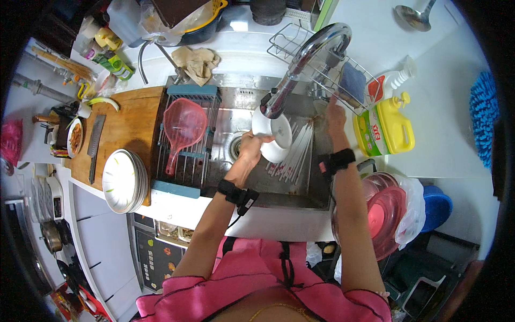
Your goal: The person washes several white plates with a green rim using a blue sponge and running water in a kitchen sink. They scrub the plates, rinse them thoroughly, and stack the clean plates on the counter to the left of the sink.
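Note:
My left hand point(251, 148) grips a white bowl point(277, 151) by its rim, with the bowl's round foot turned towards the right. The bowl is tilted over the stainless steel sink point(257, 189), directly under the head of the chrome pull-down faucet point(277, 98). Beside it, a bunch of white chopsticks point(295, 157) with red marks lies on the sink floor. At the sink's right rim is my right hand point(336, 118), close to the faucet base and the wire rack point(318, 74). Its fingers are partly hidden, and whether they touch anything is unclear.
A drying rack point(189, 187) with a pink strainer ladle point(185, 120) spans the sink's left side. Stacked bowls point(120, 181) and a cleaver point(95, 141) rest on the wooden board point(132, 116). A yellow detergent jug point(382, 129) and a blue sponge point(352, 82) stand right.

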The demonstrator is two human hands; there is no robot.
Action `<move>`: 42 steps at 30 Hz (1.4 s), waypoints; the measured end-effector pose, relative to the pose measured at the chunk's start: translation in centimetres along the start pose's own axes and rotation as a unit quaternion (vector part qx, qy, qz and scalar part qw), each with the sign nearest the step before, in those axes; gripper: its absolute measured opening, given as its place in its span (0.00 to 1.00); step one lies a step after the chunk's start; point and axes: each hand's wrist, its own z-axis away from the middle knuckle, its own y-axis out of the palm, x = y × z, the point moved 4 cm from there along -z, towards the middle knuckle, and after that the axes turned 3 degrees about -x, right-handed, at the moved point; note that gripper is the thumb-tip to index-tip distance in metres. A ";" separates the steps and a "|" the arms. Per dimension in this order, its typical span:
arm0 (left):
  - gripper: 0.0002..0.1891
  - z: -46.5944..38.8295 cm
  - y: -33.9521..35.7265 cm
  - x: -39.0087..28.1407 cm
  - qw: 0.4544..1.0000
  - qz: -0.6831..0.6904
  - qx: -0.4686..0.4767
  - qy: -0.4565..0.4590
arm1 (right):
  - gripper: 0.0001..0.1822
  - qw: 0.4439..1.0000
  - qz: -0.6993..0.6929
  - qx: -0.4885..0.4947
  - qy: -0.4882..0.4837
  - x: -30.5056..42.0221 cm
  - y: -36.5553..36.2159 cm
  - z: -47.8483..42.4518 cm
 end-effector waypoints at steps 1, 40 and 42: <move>0.15 0.2 -0.1 -0.1 1.000 -0.009 -0.003 -0.002 | 0.17 0.999 -0.025 -0.027 0.009 -0.4 -0.3 -1.3; 0.27 0.8 -1.7 -1.0 0.992 -0.100 0.051 0.051 | 0.19 0.900 -0.066 0.156 -0.401 11.8 6.3 14.1; 0.26 0.3 -3.5 -0.5 0.994 -0.082 0.048 0.060 | 0.18 0.881 -0.110 0.046 -0.457 14.1 3.0 17.1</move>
